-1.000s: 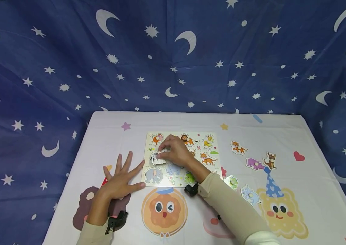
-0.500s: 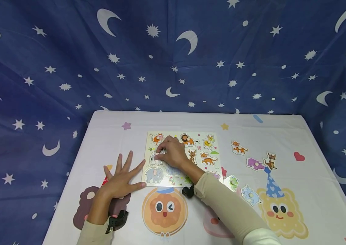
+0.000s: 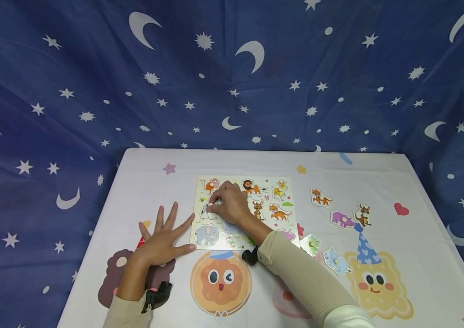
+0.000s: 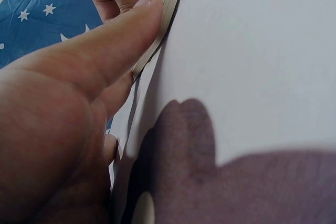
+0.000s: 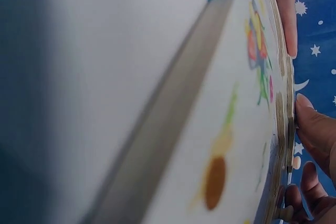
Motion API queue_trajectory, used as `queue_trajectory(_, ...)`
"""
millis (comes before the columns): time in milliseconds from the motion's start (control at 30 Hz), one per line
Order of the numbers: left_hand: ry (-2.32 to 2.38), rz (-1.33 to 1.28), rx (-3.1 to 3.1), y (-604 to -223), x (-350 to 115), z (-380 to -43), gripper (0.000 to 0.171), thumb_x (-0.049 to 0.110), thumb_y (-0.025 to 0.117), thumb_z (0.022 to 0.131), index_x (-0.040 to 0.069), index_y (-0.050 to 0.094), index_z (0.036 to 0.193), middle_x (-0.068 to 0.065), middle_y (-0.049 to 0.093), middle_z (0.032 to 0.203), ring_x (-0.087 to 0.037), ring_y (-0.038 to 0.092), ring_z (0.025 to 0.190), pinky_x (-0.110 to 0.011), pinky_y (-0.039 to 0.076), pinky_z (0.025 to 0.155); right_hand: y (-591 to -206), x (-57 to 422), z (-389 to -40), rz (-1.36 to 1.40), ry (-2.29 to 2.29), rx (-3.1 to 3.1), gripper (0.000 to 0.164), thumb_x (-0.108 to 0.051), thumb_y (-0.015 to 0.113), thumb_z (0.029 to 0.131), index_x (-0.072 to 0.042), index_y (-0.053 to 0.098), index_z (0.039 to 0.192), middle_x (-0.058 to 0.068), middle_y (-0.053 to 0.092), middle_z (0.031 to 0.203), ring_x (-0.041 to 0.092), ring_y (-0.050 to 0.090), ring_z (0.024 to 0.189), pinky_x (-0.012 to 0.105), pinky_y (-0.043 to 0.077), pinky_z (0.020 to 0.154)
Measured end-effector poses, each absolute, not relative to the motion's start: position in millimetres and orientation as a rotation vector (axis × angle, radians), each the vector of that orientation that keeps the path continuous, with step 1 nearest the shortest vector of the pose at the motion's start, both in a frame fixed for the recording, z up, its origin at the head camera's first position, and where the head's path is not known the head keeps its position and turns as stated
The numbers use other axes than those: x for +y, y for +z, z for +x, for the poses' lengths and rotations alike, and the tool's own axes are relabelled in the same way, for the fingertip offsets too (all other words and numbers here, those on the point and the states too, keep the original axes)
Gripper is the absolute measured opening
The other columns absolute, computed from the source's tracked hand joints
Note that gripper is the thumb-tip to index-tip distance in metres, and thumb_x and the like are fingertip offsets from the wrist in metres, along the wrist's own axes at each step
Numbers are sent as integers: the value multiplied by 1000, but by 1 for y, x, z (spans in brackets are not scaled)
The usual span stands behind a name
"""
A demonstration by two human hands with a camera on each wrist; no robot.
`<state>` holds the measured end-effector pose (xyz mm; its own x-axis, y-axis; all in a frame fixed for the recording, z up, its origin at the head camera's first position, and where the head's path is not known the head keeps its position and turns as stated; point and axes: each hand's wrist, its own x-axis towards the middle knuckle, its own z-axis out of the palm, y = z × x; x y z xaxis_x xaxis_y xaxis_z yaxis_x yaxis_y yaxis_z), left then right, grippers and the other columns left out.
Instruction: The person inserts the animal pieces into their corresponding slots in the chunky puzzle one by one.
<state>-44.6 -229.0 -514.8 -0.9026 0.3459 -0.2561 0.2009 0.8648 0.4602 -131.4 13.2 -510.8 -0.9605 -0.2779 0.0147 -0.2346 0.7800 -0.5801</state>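
Observation:
A zebra puzzle piece (image 3: pixel 206 212) lies at its place on the left of the animal puzzle board (image 3: pixel 270 228). My right hand (image 3: pixel 233 206) is over the board, thumb and fingertips on the zebra piece. Those fingers partly cover the piece, so how fully it sits is hard to tell. My left hand (image 3: pixel 161 245) lies spread on the table, its thumb and index fingertips touching the board's left edge. In the left wrist view, the left thumb (image 4: pixel 121 40) reaches the board's side. The right wrist view shows my right thumb (image 5: pixel 315 124) low at the board's surface.
Right of the board lie loose pieces: a tiger (image 3: pixel 320 198), a purple hippo (image 3: pixel 342 219), a kangaroo (image 3: pixel 362 215), a frog (image 3: pixel 311 244) and a blue rhino (image 3: pixel 336 261). A lion (image 3: pixel 252 187) shows on the board. A starry blue cloth (image 3: pixel 281 118) hangs behind the table.
The zebra piece, raised and tilted a second ago, now lies flatter on the board. My right hand has shifted slightly left with it. The left hand has stayed put.

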Motion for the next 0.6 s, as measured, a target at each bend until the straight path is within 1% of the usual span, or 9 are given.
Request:
queue_trajectory(100, 616, 409, 2705, -515, -229, -45, 85, 70, 64, 87, 37, 34, 159, -13, -5, 173, -52, -17, 154, -88, -20, 98, -511, 13, -132, -411, -928, 2898, 19, -43, 88, 78, -27, 77, 79, -5, 56, 95, 19, 54, 100, 47, 42, 87)
queue_trajectory(333, 608, 415, 2708, -514, -229, -45, 84, 69, 64, 87, 37, 34, 159, -14, -5, 173, -53, -16, 154, -88, -19, 98, -512, 15, -132, -402, -921, 2897, 20, -43, 87, 78, -27, 76, 79, -5, 55, 95, 20, 54, 102, 48, 43, 90)
queue_trajectory(600, 613, 410, 2710, -514, -229, -45, 85, 70, 63, 86, 37, 34, 159, -13, -5, 173, -53, -17, 154, -88, -19, 98, -513, 13, -131, -417, -876, 2923, 21, -44, 87, 77, -27, 75, 78, -4, 55, 94, 21, 54, 101, 45, 42, 84)
